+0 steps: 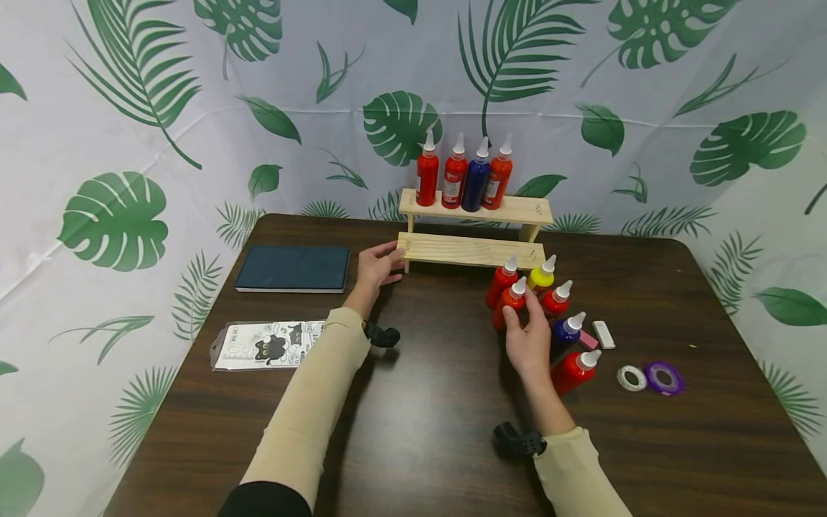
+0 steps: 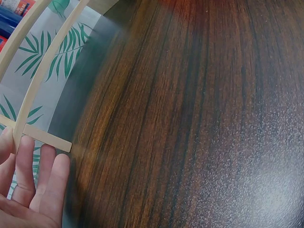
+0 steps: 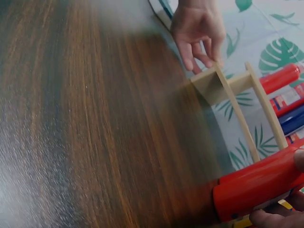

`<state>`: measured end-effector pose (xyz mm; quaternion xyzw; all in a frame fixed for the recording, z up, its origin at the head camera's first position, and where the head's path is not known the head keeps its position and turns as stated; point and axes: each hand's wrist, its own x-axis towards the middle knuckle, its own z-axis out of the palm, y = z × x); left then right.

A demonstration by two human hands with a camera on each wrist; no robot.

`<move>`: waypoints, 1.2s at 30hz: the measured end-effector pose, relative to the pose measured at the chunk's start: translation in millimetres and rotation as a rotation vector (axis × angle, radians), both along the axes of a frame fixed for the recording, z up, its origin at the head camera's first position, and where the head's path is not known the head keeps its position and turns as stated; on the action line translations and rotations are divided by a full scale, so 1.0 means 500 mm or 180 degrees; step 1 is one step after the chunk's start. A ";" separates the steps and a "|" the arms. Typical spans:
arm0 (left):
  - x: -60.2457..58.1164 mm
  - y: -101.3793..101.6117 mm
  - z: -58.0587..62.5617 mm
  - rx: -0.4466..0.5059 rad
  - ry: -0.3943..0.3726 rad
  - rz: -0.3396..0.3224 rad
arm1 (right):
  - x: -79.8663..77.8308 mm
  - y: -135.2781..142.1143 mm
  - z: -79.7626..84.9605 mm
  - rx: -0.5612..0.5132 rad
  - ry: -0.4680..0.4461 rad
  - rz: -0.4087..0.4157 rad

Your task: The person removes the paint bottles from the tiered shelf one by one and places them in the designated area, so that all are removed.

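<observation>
My left hand (image 1: 373,270) pinches the left end of the lower board of a two-step wooden rack (image 1: 474,250), thumb and fingers around the end in the left wrist view. In my right hand (image 1: 531,346) is a red squeeze bottle (image 1: 506,313) with a white pointed cap, gripped between thumb and fingers. Right behind it stands another red bottle (image 1: 496,286). Beside these are a yellow bottle (image 1: 541,278), a red bottle (image 1: 554,304), a blue bottle (image 1: 567,330) and a nearer red bottle (image 1: 568,373). Three red bottles and a blue bottle (image 1: 476,185) line the rack's upper step.
A dark notebook (image 1: 292,269) and a packet with black cat drawings (image 1: 268,346) lie at the left. Right of the bottles are a pink block (image 1: 588,340), a white block (image 1: 604,334), a white tape roll (image 1: 624,383) and a purple one (image 1: 675,388). A leaf-print cloth (image 1: 323,143) hangs behind.
</observation>
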<state>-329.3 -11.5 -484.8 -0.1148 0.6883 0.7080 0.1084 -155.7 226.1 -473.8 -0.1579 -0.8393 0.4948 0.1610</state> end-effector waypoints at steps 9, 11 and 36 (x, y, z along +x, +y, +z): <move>-0.002 -0.002 0.001 0.0016 0.0045 0.0002 | 0.003 -0.005 0.002 -0.0029 0.0083 -0.0025; -0.002 -0.002 0.003 0.0014 0.0042 0.0006 | 0.004 -0.006 0.004 -0.0044 0.0070 -0.0020; 0.000 -0.001 0.002 0.0016 -0.0011 -0.0025 | -0.056 -0.019 0.348 0.0709 -0.0291 0.0958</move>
